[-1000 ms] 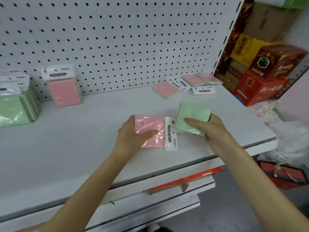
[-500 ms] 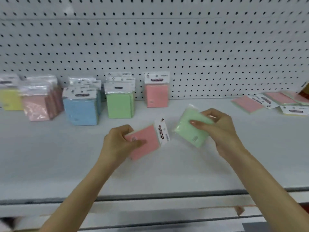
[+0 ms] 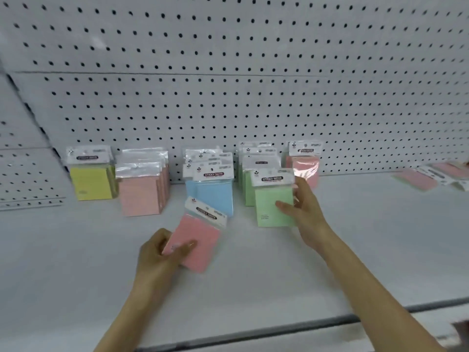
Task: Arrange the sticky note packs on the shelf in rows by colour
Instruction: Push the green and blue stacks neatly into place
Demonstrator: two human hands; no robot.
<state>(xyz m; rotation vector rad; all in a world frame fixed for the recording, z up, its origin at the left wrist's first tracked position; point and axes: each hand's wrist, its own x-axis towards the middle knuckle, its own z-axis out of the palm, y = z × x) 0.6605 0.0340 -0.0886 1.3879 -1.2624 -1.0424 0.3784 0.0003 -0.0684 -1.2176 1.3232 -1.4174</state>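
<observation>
While my right hand stands a green sticky note pack before its green row, my left hand grips a pink pack; loose packs, seemingly pink, remain far right, unsorted.

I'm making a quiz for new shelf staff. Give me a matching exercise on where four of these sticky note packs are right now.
1. pink pack
2. green pack
3. yellow pack
4. blue row

A. far left, at the pegboard
B. in the left hand
C. between the pale pink and green rows
D. stood upright by the right hand

Pairs: 1-B, 2-D, 3-A, 4-C
</observation>
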